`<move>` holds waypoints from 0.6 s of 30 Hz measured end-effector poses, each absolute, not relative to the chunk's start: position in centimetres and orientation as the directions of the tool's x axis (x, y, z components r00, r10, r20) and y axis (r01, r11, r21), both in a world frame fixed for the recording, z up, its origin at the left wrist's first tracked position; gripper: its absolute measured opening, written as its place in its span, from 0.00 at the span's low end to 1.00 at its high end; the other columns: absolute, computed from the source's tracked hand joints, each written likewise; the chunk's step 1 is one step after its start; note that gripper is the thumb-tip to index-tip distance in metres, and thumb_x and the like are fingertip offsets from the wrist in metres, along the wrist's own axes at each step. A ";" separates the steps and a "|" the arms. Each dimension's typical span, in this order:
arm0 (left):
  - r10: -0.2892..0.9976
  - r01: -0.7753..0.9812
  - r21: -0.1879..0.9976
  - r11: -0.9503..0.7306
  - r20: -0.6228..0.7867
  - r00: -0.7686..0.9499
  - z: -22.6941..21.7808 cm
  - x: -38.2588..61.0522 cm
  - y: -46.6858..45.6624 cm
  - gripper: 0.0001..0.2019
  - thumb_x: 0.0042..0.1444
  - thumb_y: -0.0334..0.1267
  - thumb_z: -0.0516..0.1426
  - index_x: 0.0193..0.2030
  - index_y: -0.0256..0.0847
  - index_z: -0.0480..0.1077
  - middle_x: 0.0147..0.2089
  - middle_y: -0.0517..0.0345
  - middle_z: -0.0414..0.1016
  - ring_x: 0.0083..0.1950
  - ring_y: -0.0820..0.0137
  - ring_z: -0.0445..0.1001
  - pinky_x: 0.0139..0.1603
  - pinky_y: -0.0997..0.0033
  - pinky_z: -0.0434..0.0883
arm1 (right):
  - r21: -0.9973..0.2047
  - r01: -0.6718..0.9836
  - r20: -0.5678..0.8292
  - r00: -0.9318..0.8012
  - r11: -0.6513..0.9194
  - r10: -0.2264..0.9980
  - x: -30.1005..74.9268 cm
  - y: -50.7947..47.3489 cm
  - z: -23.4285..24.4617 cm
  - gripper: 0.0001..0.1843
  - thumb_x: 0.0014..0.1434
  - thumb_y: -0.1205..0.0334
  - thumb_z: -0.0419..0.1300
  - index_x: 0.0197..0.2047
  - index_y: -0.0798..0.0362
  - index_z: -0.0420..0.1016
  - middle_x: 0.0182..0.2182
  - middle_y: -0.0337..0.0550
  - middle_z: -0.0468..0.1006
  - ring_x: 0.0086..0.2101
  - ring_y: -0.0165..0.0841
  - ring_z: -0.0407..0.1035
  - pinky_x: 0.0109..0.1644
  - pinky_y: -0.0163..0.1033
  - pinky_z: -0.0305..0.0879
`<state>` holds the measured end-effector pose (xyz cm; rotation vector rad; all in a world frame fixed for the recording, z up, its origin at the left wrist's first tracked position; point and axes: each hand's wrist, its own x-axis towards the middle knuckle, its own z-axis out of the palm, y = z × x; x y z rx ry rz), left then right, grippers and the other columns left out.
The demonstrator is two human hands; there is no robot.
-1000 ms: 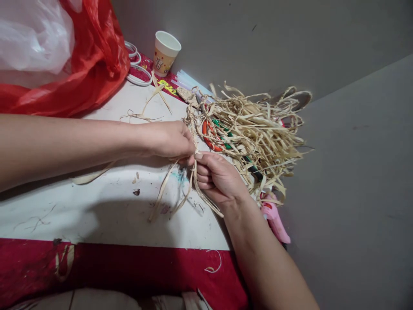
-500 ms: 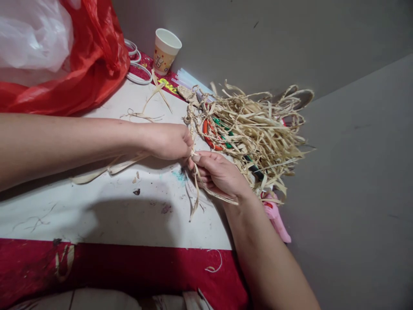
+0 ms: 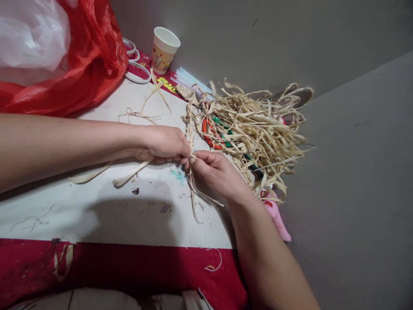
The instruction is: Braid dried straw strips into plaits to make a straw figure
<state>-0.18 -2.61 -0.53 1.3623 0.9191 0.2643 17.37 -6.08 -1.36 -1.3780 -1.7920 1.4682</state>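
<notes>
My left hand [image 3: 169,144] and my right hand [image 3: 216,172] meet above the white board [image 3: 129,224], fingertips almost touching. Both are pinched on a thin braid of dry, straw-coloured fibre [image 3: 191,137]. The braided part runs up from the fingers, and loose strand ends [image 3: 193,198] hang down below them. My left fingertips are partly hidden behind the knuckles. Just right of the hands lies a big heap of dry fibre strips and twisted cords [image 3: 258,125]. Orange-red handles [image 3: 208,135] and a green handle [image 3: 222,129] show under the heap's near edge.
A red plastic bag [image 3: 106,64] with a white bag in it fills the upper left. A paper cup [image 3: 164,51] stands by the wall near white rings [image 3: 138,73] and translucent sticks [image 3: 190,79]. A pink tool [image 3: 277,217] lies at the right edge. Loose fibre strips [image 3: 92,173] lie on the board.
My left fingers have shifted slightly down along the braid, baring more of it above. The loose ends below have swung, and a strip under my left forearm has slid right.
</notes>
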 end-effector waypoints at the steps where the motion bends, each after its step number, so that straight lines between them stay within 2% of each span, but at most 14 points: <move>1: 0.666 0.343 0.912 0.225 -0.401 0.629 -0.6 -0.1 -2.7 0.08 0.45 0.35 0.56 0.18 0.39 0.67 0.13 0.65 0.51 0.16 0.79 0.46 0.19 0.71 0.43 | -0.900 0.435 -0.219 -0.409 -0.022 0.886 17.4 -6.1 -1.3 0.12 0.58 0.60 0.56 0.26 0.55 0.72 0.22 0.36 0.68 0.25 0.27 0.59 0.32 0.31 0.56; 3: 0.696 0.364 0.915 0.173 -0.375 0.613 -0.8 -0.1 -2.7 0.08 0.46 0.35 0.55 0.18 0.39 0.66 0.13 0.65 0.52 0.16 0.79 0.47 0.19 0.71 0.43 | -0.869 0.492 -0.188 -0.416 0.047 0.890 17.4 -6.2 -1.0 0.12 0.58 0.60 0.55 0.26 0.56 0.73 0.23 0.38 0.69 0.26 0.28 0.60 0.33 0.32 0.57; 8: 0.758 0.407 0.913 0.043 -0.295 0.582 -1.2 0.0 -2.8 0.08 0.43 0.33 0.54 0.16 0.39 0.62 0.15 0.65 0.55 0.18 0.78 0.49 0.20 0.72 0.46 | -0.792 0.603 -0.177 -0.377 0.095 0.909 17.6 -6.3 0.2 0.13 0.58 0.61 0.56 0.24 0.57 0.70 0.19 0.35 0.62 0.22 0.25 0.54 0.26 0.31 0.51; 11: 0.759 0.398 0.917 0.040 -0.287 0.584 -1.3 0.0 -2.9 0.07 0.43 0.34 0.54 0.17 0.40 0.63 0.15 0.65 0.56 0.18 0.77 0.49 0.20 0.72 0.47 | -0.844 0.537 -0.217 -0.315 -0.016 0.924 17.6 -6.5 0.5 0.11 0.57 0.62 0.56 0.25 0.56 0.70 0.16 0.33 0.59 0.19 0.24 0.51 0.21 0.31 0.46; 15: 0.772 0.390 0.920 0.033 -0.271 0.575 -1.4 0.1 -2.9 0.06 0.43 0.34 0.54 0.18 0.38 0.66 0.16 0.63 0.59 0.19 0.77 0.51 0.21 0.72 0.49 | -0.910 0.331 -0.344 -0.268 -0.249 0.900 16.9 -7.2 0.0 0.11 0.57 0.59 0.55 0.25 0.54 0.68 0.12 0.28 0.52 0.14 0.22 0.43 0.17 0.30 0.38; 18: 0.767 0.364 0.931 0.035 -0.258 0.588 -1.4 0.2 -3.1 0.07 0.44 0.33 0.53 0.18 0.38 0.66 0.16 0.62 0.61 0.19 0.78 0.52 0.21 0.73 0.49 | -0.909 0.352 -0.322 -0.245 -0.226 0.915 16.0 -8.1 -0.4 0.12 0.57 0.59 0.53 0.25 0.55 0.68 0.13 0.29 0.54 0.14 0.22 0.45 0.17 0.31 0.40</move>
